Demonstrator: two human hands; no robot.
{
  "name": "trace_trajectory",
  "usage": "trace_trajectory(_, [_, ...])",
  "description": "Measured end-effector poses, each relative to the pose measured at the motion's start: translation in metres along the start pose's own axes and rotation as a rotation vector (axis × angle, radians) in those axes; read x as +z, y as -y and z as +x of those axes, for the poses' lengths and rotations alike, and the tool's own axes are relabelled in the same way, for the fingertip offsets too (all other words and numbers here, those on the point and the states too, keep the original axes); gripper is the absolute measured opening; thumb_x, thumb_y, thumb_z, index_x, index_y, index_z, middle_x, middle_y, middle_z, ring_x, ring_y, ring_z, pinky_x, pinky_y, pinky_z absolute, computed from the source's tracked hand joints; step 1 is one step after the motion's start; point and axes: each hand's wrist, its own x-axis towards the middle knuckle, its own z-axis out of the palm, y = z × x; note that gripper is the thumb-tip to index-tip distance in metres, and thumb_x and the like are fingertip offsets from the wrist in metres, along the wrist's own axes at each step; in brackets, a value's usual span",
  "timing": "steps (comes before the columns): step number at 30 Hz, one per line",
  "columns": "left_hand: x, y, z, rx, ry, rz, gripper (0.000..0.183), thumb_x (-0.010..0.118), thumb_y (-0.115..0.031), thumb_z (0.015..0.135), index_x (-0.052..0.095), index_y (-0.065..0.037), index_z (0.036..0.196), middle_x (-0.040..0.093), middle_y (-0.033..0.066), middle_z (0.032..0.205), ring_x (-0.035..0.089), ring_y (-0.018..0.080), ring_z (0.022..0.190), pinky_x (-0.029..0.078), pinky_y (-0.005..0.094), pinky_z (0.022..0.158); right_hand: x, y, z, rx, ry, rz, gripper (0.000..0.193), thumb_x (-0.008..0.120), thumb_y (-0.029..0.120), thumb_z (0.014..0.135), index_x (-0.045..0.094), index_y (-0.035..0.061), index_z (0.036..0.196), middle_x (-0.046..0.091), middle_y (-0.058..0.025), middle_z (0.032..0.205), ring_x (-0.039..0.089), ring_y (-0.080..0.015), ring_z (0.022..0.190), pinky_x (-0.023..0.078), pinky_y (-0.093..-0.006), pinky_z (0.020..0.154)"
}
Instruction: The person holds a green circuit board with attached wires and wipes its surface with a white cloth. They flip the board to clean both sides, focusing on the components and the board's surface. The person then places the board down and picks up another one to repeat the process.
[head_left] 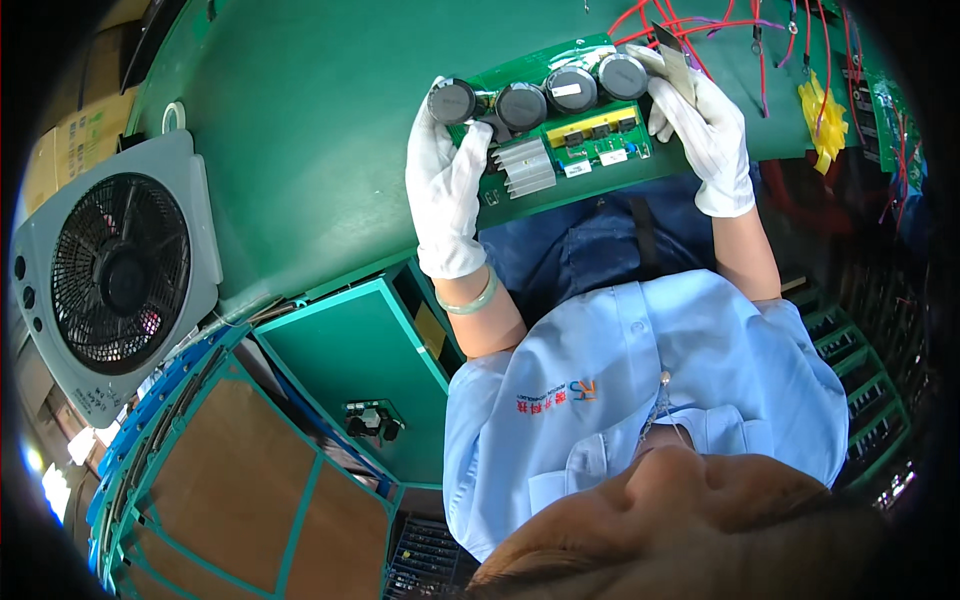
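A green circuit board point(556, 152) is tilted over the front part of the green bench. It carries several large black cylindrical capacitors point(522, 106), a finned silver heat sink point(525, 166) and a yellow strip point(590, 128) with black parts. My white-gloved left hand point(447, 170) grips the board's left end, thumb on the near side beside the heat sink. My gloved right hand point(700, 125), at the right end, pinches a flat grey blade-like tool point(676, 72) with a dark tip pointing away from me. Whether the right fingers also touch the board is unclear.
Red and purple wires point(720, 22) with ring terminals lie at the far right, near a yellow plastic bundle point(822, 125). A grey box fan point(120, 270) stands left of the bench point(300, 130). Below, a green shelf point(345, 350) holds another small board point(374, 421).
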Motion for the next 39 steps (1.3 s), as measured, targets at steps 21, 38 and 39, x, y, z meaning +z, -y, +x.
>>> trace_trajectory(21, [0.001,0.01,0.004,-0.03,-0.125,-0.021,0.064,0.068,-0.012,0.09,0.036,0.011,0.141,0.054,0.0165,0.129,0.052,0.0205,0.12,0.041,0.0315,0.103,0.002,-0.003,-0.002,-0.031,-0.001,-0.035,0.03,0.062,0.016,0.097,0.066,0.0059,0.124,0.066,-0.0003,0.085,0.058,-0.0043,0.066,0.047,-0.02,0.059])
trace_trajectory(38, [0.007,0.005,-0.001,0.108,-0.121,0.007,0.061,0.067,-0.004,0.087,0.039,0.007,0.141,0.05,0.0184,0.133,0.051,0.0227,0.122,0.039,0.0342,0.107,-0.011,0.007,-0.007,-0.369,-0.044,-0.268,0.035,0.058,0.017,0.098,0.061,0.0011,0.129,0.069,-0.0083,0.096,0.065,-0.0152,0.075,0.053,-0.0272,0.072])
trace_trajectory(39, [0.008,0.007,-0.001,0.088,-0.149,-0.008,0.06,0.067,-0.002,0.087,0.04,0.007,0.14,0.052,0.0177,0.13,0.053,0.0216,0.119,0.041,0.0334,0.105,-0.015,0.014,-0.013,-0.357,-0.007,-0.274,0.036,0.059,0.017,0.098,0.06,0.0005,0.13,0.069,-0.0096,0.095,0.066,-0.0171,0.076,0.053,-0.0283,0.074])
